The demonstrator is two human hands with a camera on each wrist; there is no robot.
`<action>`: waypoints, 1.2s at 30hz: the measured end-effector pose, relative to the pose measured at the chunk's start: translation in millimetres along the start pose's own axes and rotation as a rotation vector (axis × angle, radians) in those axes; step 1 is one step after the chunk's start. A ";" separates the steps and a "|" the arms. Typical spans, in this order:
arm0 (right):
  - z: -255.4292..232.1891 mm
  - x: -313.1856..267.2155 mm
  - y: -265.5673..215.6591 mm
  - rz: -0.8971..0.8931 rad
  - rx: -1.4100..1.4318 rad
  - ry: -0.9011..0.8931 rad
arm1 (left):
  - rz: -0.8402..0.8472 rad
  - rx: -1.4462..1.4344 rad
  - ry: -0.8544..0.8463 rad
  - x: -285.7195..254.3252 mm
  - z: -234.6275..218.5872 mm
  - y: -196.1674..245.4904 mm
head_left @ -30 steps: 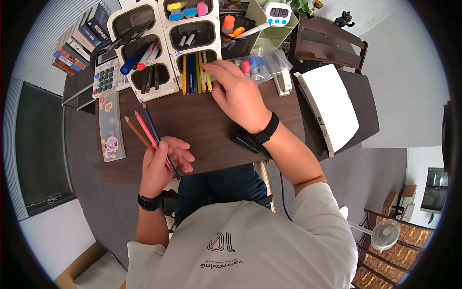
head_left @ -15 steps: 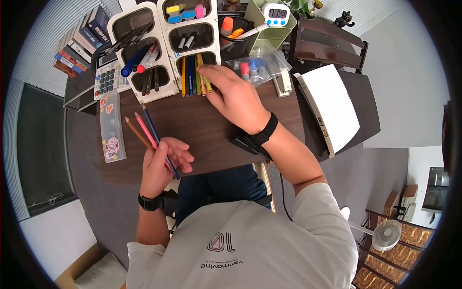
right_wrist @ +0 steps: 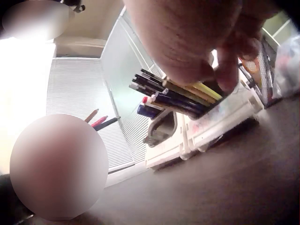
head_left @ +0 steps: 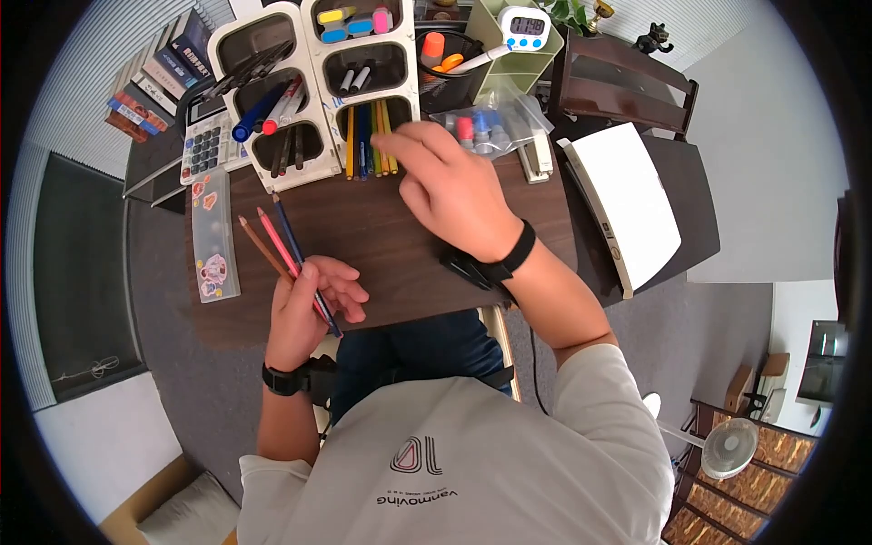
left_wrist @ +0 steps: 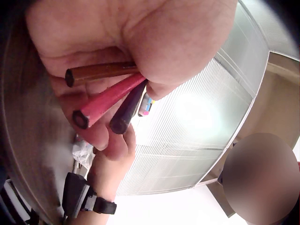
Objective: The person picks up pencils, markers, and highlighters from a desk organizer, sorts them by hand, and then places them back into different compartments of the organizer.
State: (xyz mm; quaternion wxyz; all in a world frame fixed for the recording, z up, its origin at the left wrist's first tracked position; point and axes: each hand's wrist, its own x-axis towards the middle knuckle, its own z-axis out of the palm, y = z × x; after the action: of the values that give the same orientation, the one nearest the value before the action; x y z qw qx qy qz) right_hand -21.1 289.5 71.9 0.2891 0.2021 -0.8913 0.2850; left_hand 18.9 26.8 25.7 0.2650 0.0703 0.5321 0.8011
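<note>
Three coloured pencils are held in my left hand (head_left: 300, 309): a brown pencil (left_wrist: 101, 72), a pink pencil (left_wrist: 108, 99) and a dark blue pencil (left_wrist: 127, 110). Their points fan up and away over the desk in the head view. My right hand (head_left: 459, 191) hovers at the white organizer (head_left: 322, 173), its fingers loosely bent and its thumb apart from the index finger. Index fingertip overlaps several coloured pencils (head_left: 362, 150) standing in the lower right compartment. Those are yellow, blue, olive and orange. In the right wrist view the fingers partly cover their upper ends.
Markers, pens and highlighters fill other compartments. Beyond my right hand lie a plastic bag (head_left: 495, 132) of small bottles, a stapler (head_left: 536, 162) and a mesh cup (head_left: 445, 86). A stickered pencil case (head_left: 214, 236) and a calculator (head_left: 207, 147) are on the left.
My right hand has drawn back slightly from the compartment, its fingers lifting off the right-hand pencils, which now stand straighter. My left hand keeps its three pencils in nearly the same place.
</note>
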 end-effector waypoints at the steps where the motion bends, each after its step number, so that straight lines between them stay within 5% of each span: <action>1: -4.8 -0.6 -3.1 -0.104 0.005 -0.029 | 0.003 -0.001 0.005 -0.3 -0.3 1.0; 3: -1.3 -5.5 -17.4 -0.418 0.078 -0.037 | -0.044 0.059 -0.068 -1.3 1.1 2.5; 5: 9.8 -13.0 -31.1 -0.419 0.355 -0.260 | -0.067 0.145 -0.099 -2.2 1.5 3.5; 15: 7.8 -12.0 -24.6 -0.418 0.395 -0.173 | -0.039 0.248 -0.253 -2.4 1.5 7.1; 22: -13.1 -2.7 -2.1 -0.268 0.070 0.417 | -0.045 0.177 -0.183 -4.7 3.1 6.6; 33: 10.8 -1.6 27.5 0.041 -0.054 0.186 | 0.012 0.116 -0.074 -5.0 4.3 3.1; 36: 7.3 0.4 17.6 0.218 0.125 0.052 | -0.015 0.091 -0.115 -5.0 -3.4 2.5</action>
State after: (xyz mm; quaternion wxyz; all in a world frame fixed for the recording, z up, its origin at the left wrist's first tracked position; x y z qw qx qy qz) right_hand -33.6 298.2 60.5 0.2661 0.1141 -0.8807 0.3748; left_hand 21.0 20.9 27.4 0.2976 0.1241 0.5523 0.7688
